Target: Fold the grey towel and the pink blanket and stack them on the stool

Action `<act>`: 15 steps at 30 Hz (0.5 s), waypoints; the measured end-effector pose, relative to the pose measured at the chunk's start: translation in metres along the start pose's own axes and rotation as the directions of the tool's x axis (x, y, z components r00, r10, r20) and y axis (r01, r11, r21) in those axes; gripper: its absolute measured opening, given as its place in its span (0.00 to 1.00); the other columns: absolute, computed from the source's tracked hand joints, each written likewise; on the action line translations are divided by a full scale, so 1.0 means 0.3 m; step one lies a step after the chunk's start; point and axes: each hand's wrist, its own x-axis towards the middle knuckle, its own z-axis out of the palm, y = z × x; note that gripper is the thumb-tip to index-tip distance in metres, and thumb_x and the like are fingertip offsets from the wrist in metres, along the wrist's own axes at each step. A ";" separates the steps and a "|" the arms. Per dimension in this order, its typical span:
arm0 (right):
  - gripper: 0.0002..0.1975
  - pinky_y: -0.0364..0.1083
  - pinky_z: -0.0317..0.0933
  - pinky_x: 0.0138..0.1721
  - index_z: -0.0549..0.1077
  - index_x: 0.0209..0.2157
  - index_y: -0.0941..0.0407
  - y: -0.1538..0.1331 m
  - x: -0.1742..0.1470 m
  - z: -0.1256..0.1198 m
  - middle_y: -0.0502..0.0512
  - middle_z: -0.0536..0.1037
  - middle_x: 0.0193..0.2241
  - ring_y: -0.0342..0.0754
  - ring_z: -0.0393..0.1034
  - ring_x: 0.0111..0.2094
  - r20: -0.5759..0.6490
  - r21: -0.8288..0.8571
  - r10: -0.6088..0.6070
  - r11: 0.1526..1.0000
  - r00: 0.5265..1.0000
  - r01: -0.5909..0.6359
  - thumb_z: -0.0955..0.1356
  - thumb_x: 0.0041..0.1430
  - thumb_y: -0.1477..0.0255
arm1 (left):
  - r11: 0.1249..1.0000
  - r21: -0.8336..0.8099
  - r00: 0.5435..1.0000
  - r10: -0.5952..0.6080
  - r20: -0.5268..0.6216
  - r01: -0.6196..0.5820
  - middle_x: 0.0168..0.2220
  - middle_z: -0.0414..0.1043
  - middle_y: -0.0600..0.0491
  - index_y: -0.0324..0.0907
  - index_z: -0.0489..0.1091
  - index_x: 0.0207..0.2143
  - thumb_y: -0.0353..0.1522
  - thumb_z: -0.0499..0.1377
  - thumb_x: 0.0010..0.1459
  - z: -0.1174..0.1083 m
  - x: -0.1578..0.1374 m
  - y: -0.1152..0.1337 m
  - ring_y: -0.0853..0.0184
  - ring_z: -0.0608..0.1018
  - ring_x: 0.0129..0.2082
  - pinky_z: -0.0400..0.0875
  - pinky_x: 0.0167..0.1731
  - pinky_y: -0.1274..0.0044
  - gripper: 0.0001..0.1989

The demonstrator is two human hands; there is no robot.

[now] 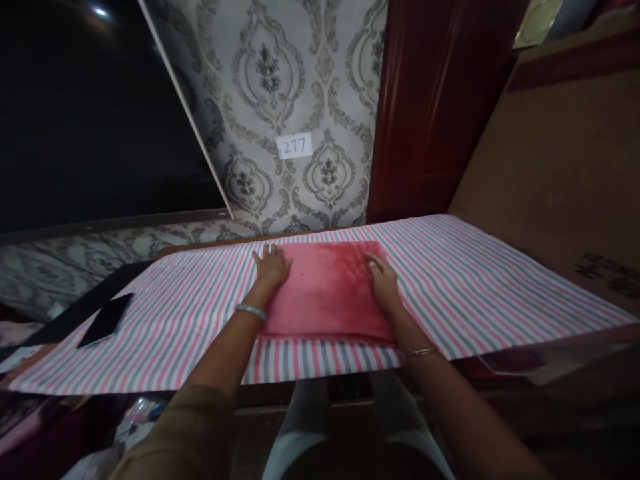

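A folded pink-red cloth (320,293) lies flat on a striped tablecloth (455,287), its layered edge facing me. Darker red patches show on its right half. My left hand (273,268) rests on the cloth's left edge with fingers spread. At the right edge is my right hand (384,279), its thumb and fingers drawn together at the cloth's upper right side. Whether any fabric is pinched between those fingers is hard to make out.
A dark phone (107,320) lies on the tablecloth at the left. Behind stands a large black screen (100,120). A big cardboard box (565,153) borders the right side. A paper marked 277 (295,145) is on the patterned wall.
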 end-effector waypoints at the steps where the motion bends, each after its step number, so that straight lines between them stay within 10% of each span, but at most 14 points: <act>1: 0.27 0.56 0.62 0.58 0.71 0.56 0.64 0.002 0.002 -0.011 0.67 0.75 0.55 0.54 0.69 0.57 -0.052 0.100 0.033 0.995 0.998 -0.028 0.55 0.64 0.67 | 0.997 -0.002 0.997 0.072 -0.032 -0.072 0.72 0.46 0.40 0.37 0.56 0.67 0.43 0.43 0.68 -0.005 -0.020 0.030 0.49 0.47 0.72 0.41 0.66 0.46 0.31; 6: 0.24 0.55 0.69 0.48 0.73 0.53 0.58 -0.027 -0.064 -0.073 0.64 0.78 0.50 0.55 0.73 0.49 -0.072 0.269 0.055 0.962 0.996 -0.034 0.60 0.61 0.61 | 0.917 -0.110 0.923 0.383 -0.033 -0.385 0.72 0.47 0.44 0.45 0.51 0.70 0.48 0.45 0.68 0.040 -0.149 0.166 0.52 0.50 0.72 0.45 0.66 0.49 0.33; 15: 0.20 0.54 0.69 0.47 0.74 0.46 0.57 -0.013 -0.146 -0.113 0.57 0.80 0.35 0.51 0.75 0.38 0.070 0.274 0.082 0.957 0.994 -0.098 0.64 0.58 0.60 | 0.917 -0.127 0.925 0.368 -0.094 -0.378 0.72 0.48 0.46 0.46 0.52 0.70 0.49 0.44 0.68 0.118 -0.182 0.177 0.54 0.51 0.72 0.44 0.67 0.51 0.32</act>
